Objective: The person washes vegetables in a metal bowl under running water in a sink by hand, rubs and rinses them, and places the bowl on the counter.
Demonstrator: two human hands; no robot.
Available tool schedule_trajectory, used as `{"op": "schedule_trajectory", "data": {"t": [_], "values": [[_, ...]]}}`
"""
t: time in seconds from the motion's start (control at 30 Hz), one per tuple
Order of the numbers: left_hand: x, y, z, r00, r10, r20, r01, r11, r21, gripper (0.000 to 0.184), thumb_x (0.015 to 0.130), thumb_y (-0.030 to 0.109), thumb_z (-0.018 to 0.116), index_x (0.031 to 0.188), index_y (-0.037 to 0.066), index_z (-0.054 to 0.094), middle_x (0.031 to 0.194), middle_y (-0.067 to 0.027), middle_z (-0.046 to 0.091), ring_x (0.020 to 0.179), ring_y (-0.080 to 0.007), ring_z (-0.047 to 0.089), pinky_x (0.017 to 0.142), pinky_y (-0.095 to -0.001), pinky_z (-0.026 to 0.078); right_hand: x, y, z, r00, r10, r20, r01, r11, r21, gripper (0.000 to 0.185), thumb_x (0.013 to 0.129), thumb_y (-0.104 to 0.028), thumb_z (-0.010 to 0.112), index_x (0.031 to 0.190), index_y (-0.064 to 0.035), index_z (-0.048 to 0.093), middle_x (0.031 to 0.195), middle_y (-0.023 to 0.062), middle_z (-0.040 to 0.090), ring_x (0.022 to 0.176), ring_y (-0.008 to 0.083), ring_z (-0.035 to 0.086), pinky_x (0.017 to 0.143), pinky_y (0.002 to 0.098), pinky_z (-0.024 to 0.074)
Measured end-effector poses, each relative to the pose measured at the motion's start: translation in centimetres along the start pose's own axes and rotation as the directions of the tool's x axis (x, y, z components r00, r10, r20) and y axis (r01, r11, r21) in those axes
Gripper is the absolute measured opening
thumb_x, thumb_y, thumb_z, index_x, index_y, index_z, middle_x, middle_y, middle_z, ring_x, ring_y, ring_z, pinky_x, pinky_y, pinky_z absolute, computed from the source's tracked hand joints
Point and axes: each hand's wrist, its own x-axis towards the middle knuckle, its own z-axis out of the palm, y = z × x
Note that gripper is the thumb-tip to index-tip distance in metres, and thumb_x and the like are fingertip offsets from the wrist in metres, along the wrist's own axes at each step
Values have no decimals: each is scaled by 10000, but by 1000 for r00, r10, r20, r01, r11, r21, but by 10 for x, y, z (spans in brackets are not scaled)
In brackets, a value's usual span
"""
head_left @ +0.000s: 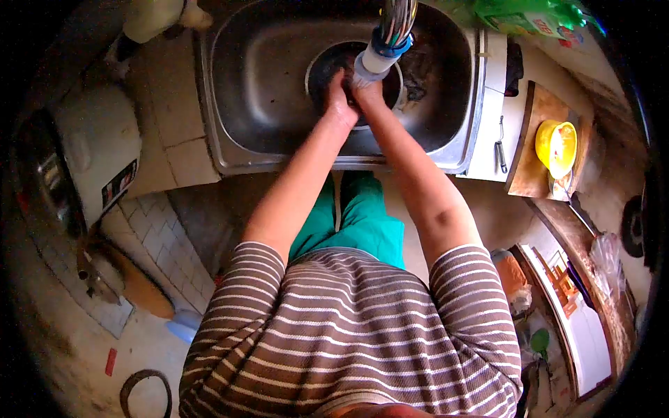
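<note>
Both hands are over a dark round bowl [317, 78] in the metal sink [261, 90]. My left hand [339, 97] is at the bowl's middle, its fingers pointing away from me and partly in shadow. Close beside it, my right hand [368, 93] is under the white and blue faucet head [377, 60], which hides part of its fingers. Whether either hand holds something cannot be made out. Something dark and wet [416, 90] lies in the sink to the right of the bowl.
To the right, a yellow bowl [556, 148] rests on a wooden board [533, 139], with a peeler-like tool [500, 156] nearer the sink. A green package [533, 17] is at the upper right. A large pale appliance [97, 143] stands left.
</note>
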Motion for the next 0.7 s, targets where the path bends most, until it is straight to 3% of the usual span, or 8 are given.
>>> {"op": "schedule_trajectory", "data": {"t": [0.07,0.17,0.33,0.5,0.53,0.6,0.67,0.7], "values": [[3,7,-4,989,20,147,-25,999,31,421,853,426,422,1086,90,522,1102,-83,548,1007,-236,505,918,-369,380,-15,3,6,970,177,164,-187,981,52,271,838,-239,486,1002,-26,522,978,145,563,913,287,514,810,352,394],[7,8,-17,994,-10,112,-19,967,255,428,857,440,402,1077,95,527,1081,-85,558,1004,-230,507,909,-366,387,-37,-44,-10,989,2,149,-9,999,47,385,849,-230,409,1162,-10,460,1160,247,490,1114,387,438,923,392,344],[35,-20,-39,993,-44,112,30,992,125,429,908,384,327,1168,66,452,1168,-86,504,1055,-237,485,947,-403,360,0,-32,-16,922,299,245,-338,932,135,386,871,-398,475,1006,-36,473,989,86,496,920,203,414,823,284,356],[6,11,-4,990,-90,110,53,951,304,509,871,477,337,1151,72,468,1091,-91,533,980,-228,512,872,-389,412,-40,-33,-13,984,28,177,-58,984,168,416,877,-297,365,1089,25,520,1112,278,509,1108,390,450,905,410,358],[7,6,-8,990,-92,109,55,952,300,509,871,477,337,1151,72,468,1091,-91,533,980,-228,512,872,-389,412,-46,-47,-8,997,-73,-15,74,989,131,467,880,-354,356,1087,32,518,1097,275,521,1097,384,462,912,403,353],[12,-6,-11,982,-69,176,30,976,214,536,849,528,362,1058,68,543,1002,-76,574,943,-229,512,834,-367,398,-32,-45,-16,884,418,209,-434,900,38,486,859,-387,402,1075,28,532,1081,266,537,1091,367,474,910,397,353],[-5,-10,8,988,43,-150,8,947,321,485,844,457,436,1100,54,522,1056,-63,560,1011,-221,503,857,-355,405,-7,-27,-15,963,252,94,-269,911,312,479,782,-402,540,1038,3,559,987,174,611,978,225,556,794,358,437],[2,-11,6,998,55,-36,-44,964,263,444,844,440,449,1091,78,523,1065,-49,561,1008,-213,509,871,-361,405,3,-27,-16,968,240,72,-250,935,253,469,773,-400,553,1020,-2,566,962,152,622,939,210,567,768,353,447]]}}
